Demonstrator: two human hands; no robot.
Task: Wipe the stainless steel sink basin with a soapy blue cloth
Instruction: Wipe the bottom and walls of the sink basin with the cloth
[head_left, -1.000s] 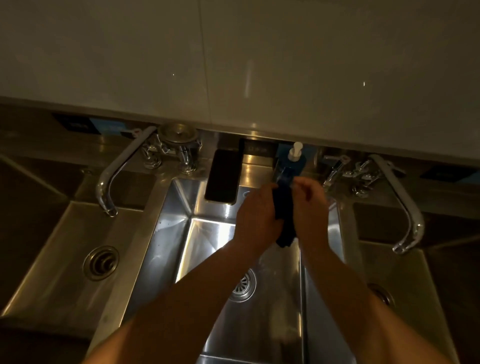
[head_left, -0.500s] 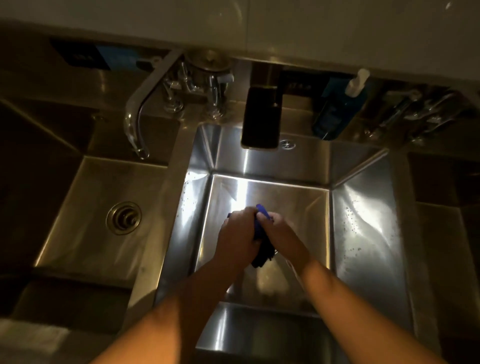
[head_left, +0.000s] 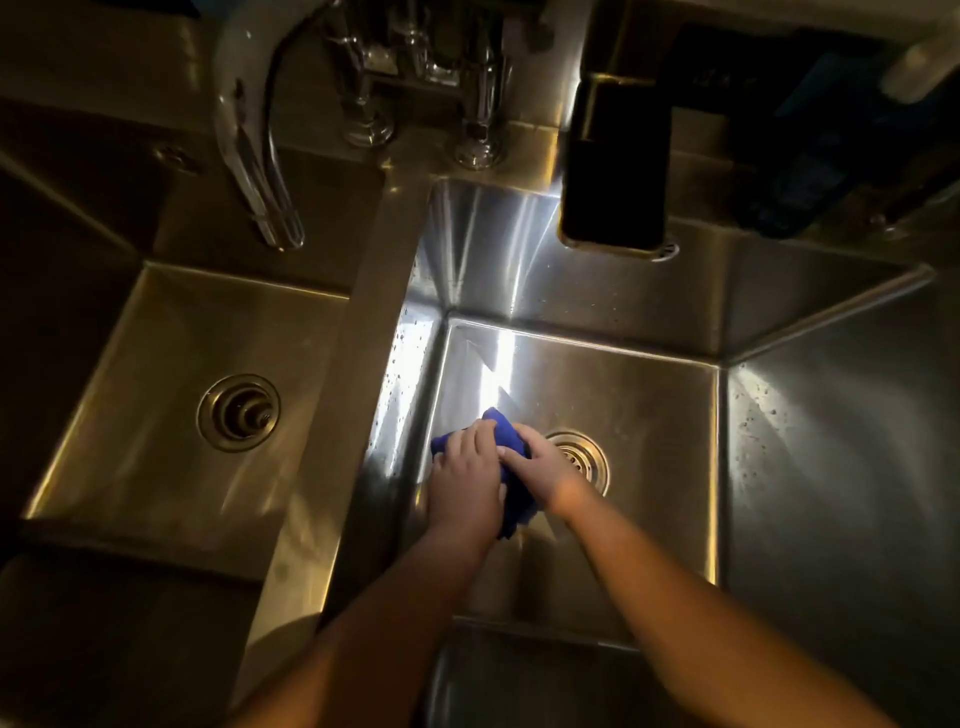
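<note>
While held bunched between both hands, the blue cloth (head_left: 501, 434) is kept low over the left part of the sink basin (head_left: 634, 384) floor, drain (head_left: 582, 457) just right. Left hand (head_left: 467, 480) fingers are curled over it, right hand (head_left: 540, 467) fingers pinching its right side; long axis runs near-far.

Both hands (head_left: 498, 475) side by side, fingers curled, forearms extended downward.

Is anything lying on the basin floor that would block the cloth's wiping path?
Nothing visible does. Both the left hand and right hand hold the blue cloth low in the basin, beside the drain; the floor around is bare steel.
</note>
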